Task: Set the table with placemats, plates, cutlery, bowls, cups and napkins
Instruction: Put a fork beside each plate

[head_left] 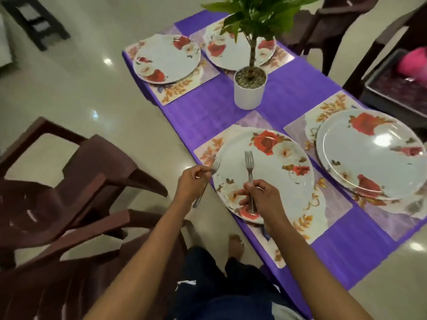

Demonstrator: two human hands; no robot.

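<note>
Forks, silver metal, two in all: one [250, 174] pinched upright by the right hand [261, 199] over the nearest white round plate with red roses [272, 181], tines pointing away; the other [208, 179] gripped in the curled left hand [191, 183] at that plate's left rim, handle hanging down past the table [208, 114] edge. Four rose plates counted, each on its own floral rectangular placemat [298, 229] atop the purple cloth. One white potted green plant [249, 88] mid-table. Brown plastic chairs [57, 181] around.
</note>
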